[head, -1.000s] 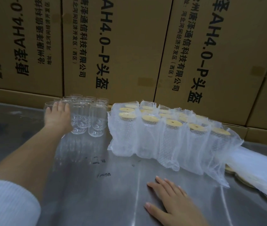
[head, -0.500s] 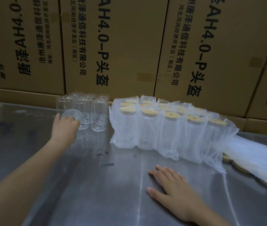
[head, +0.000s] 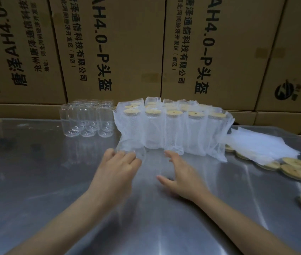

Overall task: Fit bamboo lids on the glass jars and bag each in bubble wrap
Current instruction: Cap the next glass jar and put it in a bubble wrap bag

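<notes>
Our left hand [head: 117, 162] holds a clear jar [head: 136, 155] lying on its side. Our right hand [head: 180, 173], fingers open, waits just beside its mouth.

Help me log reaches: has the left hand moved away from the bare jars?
Yes. The left hand has pulled back from the bare jars, toward the person and rightward, now holding a jar beside the wrapped row.

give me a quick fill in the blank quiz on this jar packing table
1. The bare glass jars standing in a group have no ____ on them.
2. The bagged jars are wrapped in ____ wrap.
3. The left hand holds a clear glass ____ lying on its side.
4. The loose bamboo lids lie to the ____ of the bagged jars.

Missing words: lids; bubble; jar; right
</notes>
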{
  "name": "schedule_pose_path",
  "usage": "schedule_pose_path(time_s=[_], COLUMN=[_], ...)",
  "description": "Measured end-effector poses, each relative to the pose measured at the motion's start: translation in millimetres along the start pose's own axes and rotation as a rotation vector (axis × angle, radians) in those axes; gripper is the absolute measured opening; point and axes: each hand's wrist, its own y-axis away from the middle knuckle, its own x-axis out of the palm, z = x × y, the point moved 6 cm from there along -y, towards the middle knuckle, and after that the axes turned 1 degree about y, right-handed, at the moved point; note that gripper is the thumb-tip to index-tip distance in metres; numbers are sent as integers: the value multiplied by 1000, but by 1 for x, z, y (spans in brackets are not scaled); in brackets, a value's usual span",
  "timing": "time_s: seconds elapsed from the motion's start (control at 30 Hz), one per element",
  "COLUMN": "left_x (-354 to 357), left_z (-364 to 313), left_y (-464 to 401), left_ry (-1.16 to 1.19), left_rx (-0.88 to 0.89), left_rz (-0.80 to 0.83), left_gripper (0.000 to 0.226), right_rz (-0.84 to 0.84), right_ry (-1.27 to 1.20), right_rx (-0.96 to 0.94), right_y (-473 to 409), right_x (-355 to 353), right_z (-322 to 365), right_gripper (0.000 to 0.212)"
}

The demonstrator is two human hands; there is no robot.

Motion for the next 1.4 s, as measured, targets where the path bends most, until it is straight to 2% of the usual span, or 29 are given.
schedule_pose_path(time_s=[0.07,0.17,0.27,0.37,0.43,0.5,0.57,0.67,0.8,0.97,1.03,1.17,1.2,1.3,1.37,1.4], left_x=[-13,-21,-26,-18,0,25,51,71,76,75,76,82,83,82,81,82], left_z=[-30,-70,-99,-118,-124,-132,-145,-154,-153,-153,-151,-145,-144,-144,-142,-141], left_y=[-9,-28,-44,-53,-58,-58,-53,-49,-51,-48,-46,-44,-43,-42,-41,-41], left_ry=[97,233,432,629,855,1165,1344,1404,1573,1590,1592,1600,1598,1593,1586,1583], left_rx=[27,40,15,-35,-137,-282,-366,-385,-438,-487,-529,-632,-643,-637,-641,-644], left_rz=[-47,-83,-195,-259,-194,-20,164,275,315,342,341,276,267,252,238,234], left_gripper=[32,33,38,54,68,78,87,104,115,123,128,83,78,76,76,76], right_rz=[-115,-181,-325,-477,-543,-567,-559,-533,-457,-382,-345,-340,-356,-409,-508,-568], right_ry=[-117,-214,-292,-390,-435,-465,-512,-576,-593,-592,-612,-675,-724,-795,-695,-555], right_rx=[-26,-34,35,104,137,151,154,172,186,203,200,204,209,272,332,371], right_y=[9,24,38,52,58,60,60,57,52,53,56,58,59,61,66,69], right_x=[-15,-29,-45,-65,-75,-79,-79,-77,-71,-71,-72,-77,-78,-83,-91,-98], right_z=[4,3,-15,-31,-39,-46,-52,-59,-59,-58,-57,-56,-58,-66,-74,-80], right_gripper=[90,98,85,73,71,76,78,69,67,66,72,75,77,70,63,61])
